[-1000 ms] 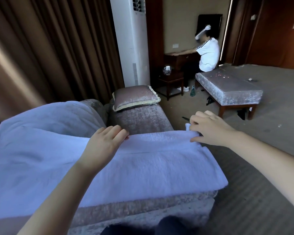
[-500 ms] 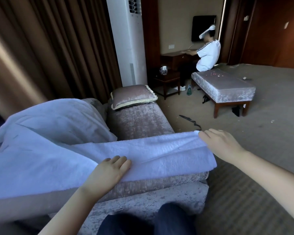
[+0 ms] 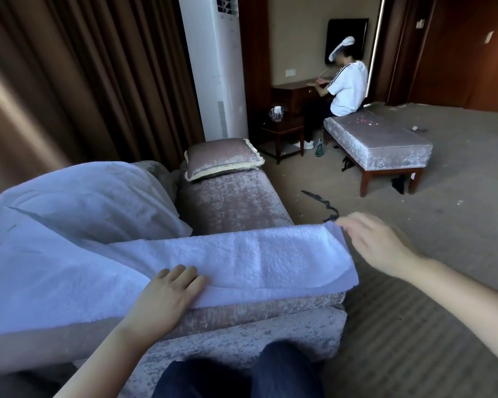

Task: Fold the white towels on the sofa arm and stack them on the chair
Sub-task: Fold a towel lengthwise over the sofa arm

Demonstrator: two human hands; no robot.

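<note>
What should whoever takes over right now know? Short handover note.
Left hand: flat, pressing the near edge of the white towel.
Right hand: at the towel's far right corner; grip blurred, cannot tell.
Towel lies across the sofa arm, folded into a long strip. Heap of white towels to its left.
Done: lengthwise fold.
Left: fold it shorter, fold the heap, stack all on the chair; no stack in view.

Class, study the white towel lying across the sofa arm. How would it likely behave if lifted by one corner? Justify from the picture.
Probably floppy: the white towel drapes over the curve of the sofa arm. Likely grippy, not slippery: its pile looks rough under the flat left hand. Probably light: the folded layers look thin.
</note>
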